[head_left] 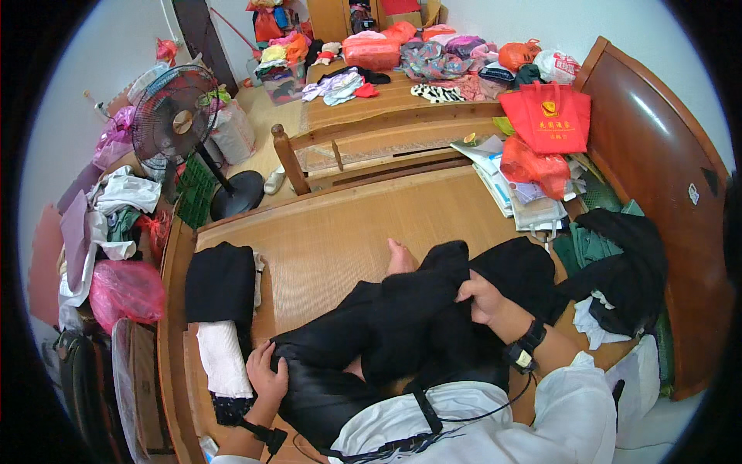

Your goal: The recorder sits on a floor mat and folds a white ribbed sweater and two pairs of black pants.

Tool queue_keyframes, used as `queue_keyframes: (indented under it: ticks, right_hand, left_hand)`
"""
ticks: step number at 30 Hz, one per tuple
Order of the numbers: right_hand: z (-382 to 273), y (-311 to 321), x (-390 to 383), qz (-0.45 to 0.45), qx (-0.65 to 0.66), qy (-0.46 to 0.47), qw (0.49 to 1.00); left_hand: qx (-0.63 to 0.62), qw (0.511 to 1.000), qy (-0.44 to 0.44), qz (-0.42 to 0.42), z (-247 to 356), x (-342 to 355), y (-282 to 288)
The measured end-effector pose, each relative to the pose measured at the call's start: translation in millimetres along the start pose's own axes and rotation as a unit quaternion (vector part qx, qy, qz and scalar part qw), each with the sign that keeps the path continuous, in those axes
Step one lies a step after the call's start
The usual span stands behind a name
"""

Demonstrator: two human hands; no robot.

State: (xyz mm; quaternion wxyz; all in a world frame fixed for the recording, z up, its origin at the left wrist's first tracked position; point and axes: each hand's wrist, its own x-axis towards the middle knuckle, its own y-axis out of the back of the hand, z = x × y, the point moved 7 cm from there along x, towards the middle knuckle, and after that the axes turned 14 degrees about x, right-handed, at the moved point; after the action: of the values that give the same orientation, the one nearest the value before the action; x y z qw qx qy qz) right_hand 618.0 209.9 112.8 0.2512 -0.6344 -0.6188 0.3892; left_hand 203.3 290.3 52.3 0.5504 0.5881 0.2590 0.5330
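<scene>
Bright, headboard (pixel 663 166) glinting (edges bowed)

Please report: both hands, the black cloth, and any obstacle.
Right hand gripping black cloth. Left hand on knee. Folded clothes beside left hand, apparently not blocking.

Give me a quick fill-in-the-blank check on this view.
1. The right hand grips a garment coloured ____.
2. The hand nearer the white knit garment is the ____ one.
3. The tote bag beside the wooden headboard is coloured ____.

Missing words: black; left; red.
</scene>
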Motion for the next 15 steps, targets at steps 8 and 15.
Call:
queue_keyframes:
  ticks: [8,15]
  right_hand:
    - [56,10,15,0.014,0.057,-0.079,0.995]
    - [100,-42,30,-0.113,-0.107,-0.122,0.980]
  left_hand:
    - [0.088,0.995,-0.040,-0.012,2,4,-2]
    - [-0.218,0.944,-0.183,-0.164,124,8,-2]
